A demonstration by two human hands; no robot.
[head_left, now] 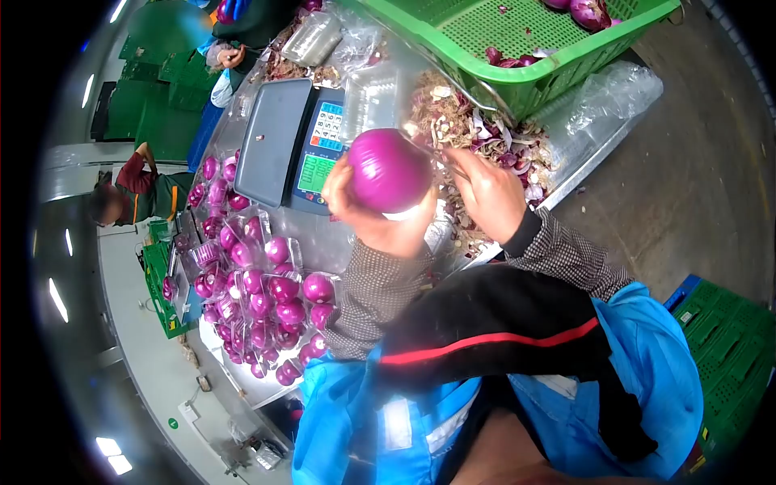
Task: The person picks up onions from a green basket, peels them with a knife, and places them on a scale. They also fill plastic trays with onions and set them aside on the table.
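A large peeled red onion (390, 171), smooth and shiny, rests in my left hand (380, 222), whose fingers cup it from below and the side. My right hand (491, 194) is closed around a small knife (447, 160); its thin blade points toward the onion's root end, and most of the handle is hidden in my fist. Under both hands lies a heap of dry onion skins and root trimmings (473, 121). Just beyond the onion, a clear plastic tray (370, 101) stands beside the digital scale (279, 145).
A green crate (453, 52) with several red onions stands at the upper right. Many packed onions in clear trays (259, 299) cover the table's left part. Plastic film (602, 97) lies by the table edge. Co-workers (133, 190) are on the far side. Green crates (731, 347) are stacked at lower right.
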